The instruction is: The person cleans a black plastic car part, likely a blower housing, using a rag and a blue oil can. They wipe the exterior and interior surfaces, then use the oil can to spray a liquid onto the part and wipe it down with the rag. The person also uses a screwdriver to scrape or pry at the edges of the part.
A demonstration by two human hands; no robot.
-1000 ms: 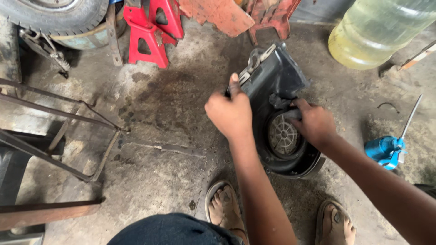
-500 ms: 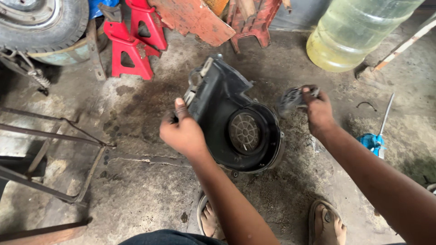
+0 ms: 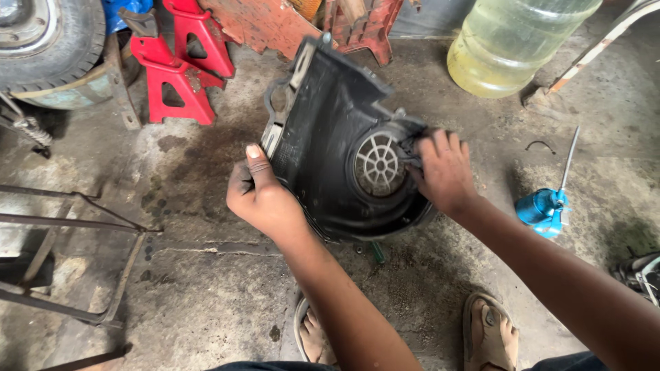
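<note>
Gripping black fan housing (image 3: 330, 137) by near edge, your left hand (image 3: 265, 196) is clamped shut, housing tilted above it. Right hand (image 3: 445, 172) fingers pressed on grille rim (grip unclear). Risk: housing slips sideways, drops on concrete floor (image 3: 192, 295).

The left hand (image 3: 265, 199) grips the black plastic housing (image 3: 330, 137) by its edge, thumb on top; the right hand (image 3: 445, 172) presses fingers (image 3: 433, 145) beside the round grille (image 3: 378, 165).

Head view, steeply down, close
</note>
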